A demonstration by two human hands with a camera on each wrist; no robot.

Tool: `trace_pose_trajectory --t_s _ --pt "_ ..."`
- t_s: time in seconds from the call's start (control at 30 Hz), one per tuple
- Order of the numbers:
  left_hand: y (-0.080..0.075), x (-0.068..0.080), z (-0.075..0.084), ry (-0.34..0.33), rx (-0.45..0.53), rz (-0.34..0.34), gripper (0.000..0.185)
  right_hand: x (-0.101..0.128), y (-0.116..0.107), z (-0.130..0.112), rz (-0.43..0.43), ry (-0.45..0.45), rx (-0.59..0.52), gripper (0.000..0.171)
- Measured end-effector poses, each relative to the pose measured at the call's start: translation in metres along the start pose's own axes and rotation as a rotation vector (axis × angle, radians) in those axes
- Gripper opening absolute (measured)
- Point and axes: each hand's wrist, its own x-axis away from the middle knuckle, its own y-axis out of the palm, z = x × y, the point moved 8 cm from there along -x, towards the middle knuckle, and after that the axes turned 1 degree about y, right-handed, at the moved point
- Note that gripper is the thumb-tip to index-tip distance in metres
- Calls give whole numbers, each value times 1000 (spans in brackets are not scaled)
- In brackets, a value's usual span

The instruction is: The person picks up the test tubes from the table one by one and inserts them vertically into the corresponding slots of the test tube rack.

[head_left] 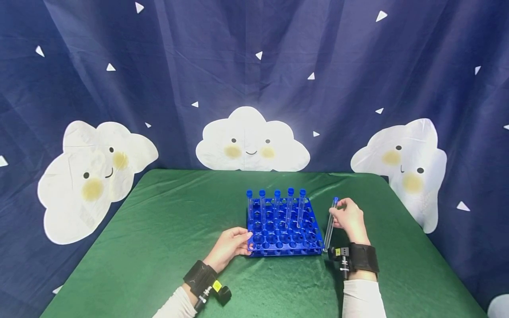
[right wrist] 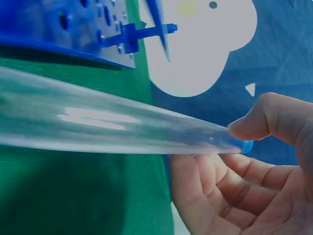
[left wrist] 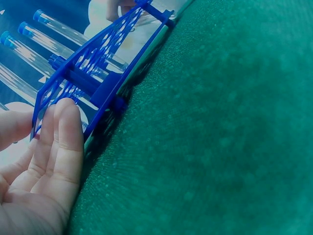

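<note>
Blue rack (head_left: 283,229) had five tubes (head_left: 276,206) standing — my right hand (head_left: 350,218) pinched a sixth tube (head_left: 330,225), left hand (head_left: 230,245) flat-fingered against the rack.

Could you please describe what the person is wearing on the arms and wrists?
Both arms have long, light, whitish sleeves. The left hand and the right hand are bare, with no gloves or rings visible. Each wrist carries a wide black band holding a small black camera unit with metal parts. A small yellow sticker sits on each unit. No cables are visible.
</note>
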Motion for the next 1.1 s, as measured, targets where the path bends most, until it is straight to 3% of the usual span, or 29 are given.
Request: trace_pose_trajectory --t_s 0.6,1.1 --pt "0 0 0 -3 -6 3 22 27 -32 -57 260 -278 22 27" --pt "0 0 1 -1 0 -7 23 40 -28 -84 401 -502 -20 26"
